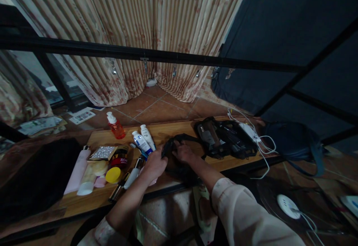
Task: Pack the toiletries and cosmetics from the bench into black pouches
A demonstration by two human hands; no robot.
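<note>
A black see-through pouch (181,174) with a dark rim sits on the wooden bench top (163,132) in front of me. My left hand (154,164) is closed around the pouch's left rim. My right hand (183,152) reaches into its opening; the fingertips are partly hidden and blurred in the dark. Left of the pouch lie two white tubes (142,141), with toothbrushes (137,148) beside them. Close by my left forearm are a white cylinder with a shiny cap (132,178) and a dark slim tube (119,190).
A red pump bottle (116,128), a pink bottle (77,173), a yellow-lidded jar (113,175) and a glittery case (102,153) stand at left by a black bag (44,171). Rightward are another black clear case (209,138), a power strip (250,132) and a blue bag (291,138).
</note>
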